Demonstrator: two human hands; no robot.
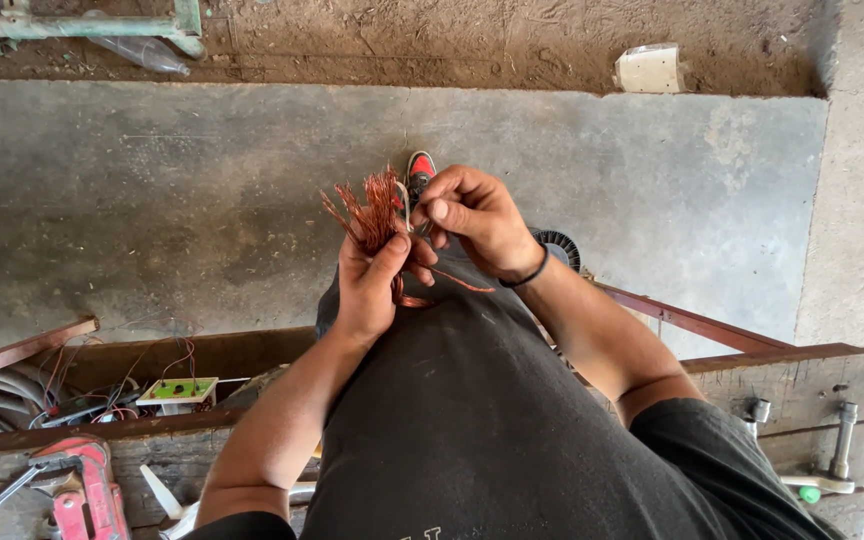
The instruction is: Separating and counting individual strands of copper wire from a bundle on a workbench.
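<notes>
Just two hands — left hand [370, 285], right hand [475, 217] — each grip closed on one copper wire bundle [370, 215].

Copper wire bundle [372, 215]: thin reddish strands, frayed ends fanning upward, one loose strand trailing right, above lap.

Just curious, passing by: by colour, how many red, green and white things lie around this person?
Red: 2, pipe wrench and shoe
Green: 2, circuit board and small cap
White: 1, container
Total: 5
</notes>
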